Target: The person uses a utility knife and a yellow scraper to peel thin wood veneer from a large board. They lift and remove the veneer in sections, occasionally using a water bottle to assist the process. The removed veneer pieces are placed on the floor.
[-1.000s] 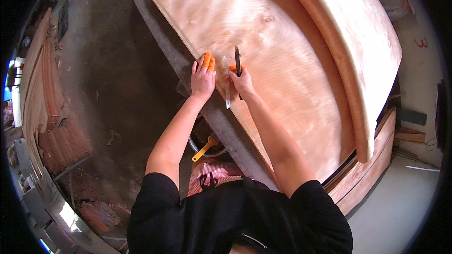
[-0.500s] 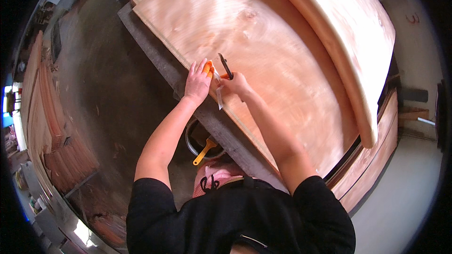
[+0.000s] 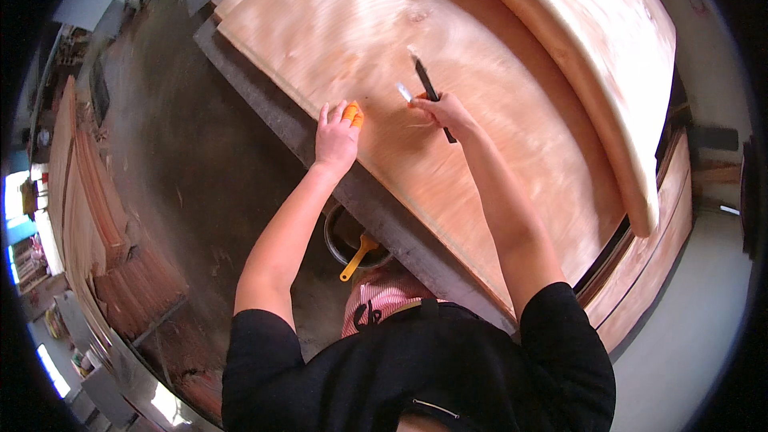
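A large sheet of pale wood veneer (image 3: 480, 168) lies on a stack in front of me. My left hand (image 3: 338, 134) rests at its left edge, orange covers on some fingertips, fingers stretched out and holding nothing I can see. Over the sheet, my right hand (image 3: 446, 112) grips a black utility knife (image 3: 424, 76), blade end pointing up and away. A short whitish strip (image 3: 404, 92) sticks out from the same hand's fingertips; its material is too blurred to tell.
Beyond the flat sheet, a thick rolled-back veneer edge (image 3: 576, 84) curves along the right. Below the grey board edge (image 3: 400, 228) stands a round pot (image 3: 336, 244) with a yellow-handled scraper or brush (image 3: 360, 256). Stacked veneer sheets (image 3: 84, 184) stand at the far left.
My right hand has moved right and away from my left hand, carrying the knife and the whitish strip off the sheet's edge. My left hand has stayed almost in place.
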A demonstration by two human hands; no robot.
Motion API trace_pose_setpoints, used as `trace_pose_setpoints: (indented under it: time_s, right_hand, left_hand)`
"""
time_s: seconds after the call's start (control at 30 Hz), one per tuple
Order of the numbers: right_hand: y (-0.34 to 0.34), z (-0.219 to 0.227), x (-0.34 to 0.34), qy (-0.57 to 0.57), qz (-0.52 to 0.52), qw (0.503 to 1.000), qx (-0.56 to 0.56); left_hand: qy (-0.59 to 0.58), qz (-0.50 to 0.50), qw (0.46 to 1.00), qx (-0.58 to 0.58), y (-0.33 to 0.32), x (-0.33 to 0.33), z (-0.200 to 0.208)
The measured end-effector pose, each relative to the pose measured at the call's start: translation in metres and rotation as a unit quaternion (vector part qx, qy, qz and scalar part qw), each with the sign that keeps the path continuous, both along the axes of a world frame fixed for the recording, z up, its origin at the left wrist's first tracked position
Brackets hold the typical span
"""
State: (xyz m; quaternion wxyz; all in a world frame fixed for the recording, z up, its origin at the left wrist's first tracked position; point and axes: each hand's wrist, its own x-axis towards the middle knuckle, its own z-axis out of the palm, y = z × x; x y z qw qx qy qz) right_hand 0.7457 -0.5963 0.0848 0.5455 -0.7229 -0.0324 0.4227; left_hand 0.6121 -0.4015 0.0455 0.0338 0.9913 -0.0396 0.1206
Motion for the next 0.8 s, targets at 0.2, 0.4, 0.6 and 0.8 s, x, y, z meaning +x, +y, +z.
trace_pose_setpoints:
  time_s: [0.2,0.4,0.6,0.8]
  right_hand:
    - [0.003,-0.048,0.027,-0.044,-0.115,0.992,-0.027]
    - [0.001,-0.048,0.031,-0.036,-0.111,0.991,-0.07]
    - [-0.024,-0.039,0.024,-0.132,0.03,0.983,-0.126]
    - [-0.066,-0.023,0.077,-0.116,0.181,0.969,-0.118]
  left_hand:
    - [0.014,0.039,0.994,-0.101,-0.025,0.051,0.009]
    - [-0.018,-0.059,0.997,-0.053,-0.057,0.083,-0.016]
    - [0.017,-0.06,0.998,0.007,-0.06,0.089,-0.008]
    - [0.016,-0.07,0.997,0.025,-0.063,0.093,-0.005]
